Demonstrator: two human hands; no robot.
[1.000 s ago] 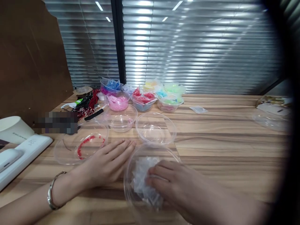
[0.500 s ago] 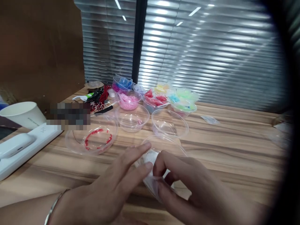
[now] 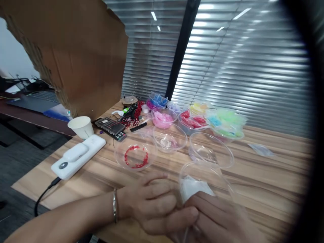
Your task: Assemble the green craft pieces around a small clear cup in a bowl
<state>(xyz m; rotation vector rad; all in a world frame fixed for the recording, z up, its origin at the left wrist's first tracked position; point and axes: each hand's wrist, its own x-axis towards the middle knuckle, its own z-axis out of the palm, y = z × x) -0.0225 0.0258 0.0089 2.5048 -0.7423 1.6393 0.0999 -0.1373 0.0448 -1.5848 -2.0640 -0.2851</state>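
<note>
Low at the front of the table, my left hand (image 3: 157, 206) wears a silver bangle (image 3: 114, 206) and has its fingers curled. Its thumb tip reaches against my right hand (image 3: 215, 216), which is blurred by motion with its fingers close together. Any object between the two hands is hidden; only a bit of clear plastic shows below them. Right behind them stands a clear plastic bowl (image 3: 193, 163) with a white folded piece (image 3: 196, 187) in it, partly covered by my right hand. Farther left is a clear bowl with small red pieces (image 3: 136, 165) in a ring.
Behind are clear bowls with pink (image 3: 163, 117), red (image 3: 196, 121) and green (image 3: 229, 118) bags. At left are a paper cup (image 3: 81, 127), a white power bank (image 3: 78, 157) with a cable, a black case (image 3: 110, 125) and a cardboard sheet (image 3: 86, 60). A small clear bag (image 3: 260, 149) lies right.
The view has turned left, so the table things sit farther right. My left hand's spread fingers have curled in, and its thumb meets my right hand, which has moved from its pinch on clear plastic.
</note>
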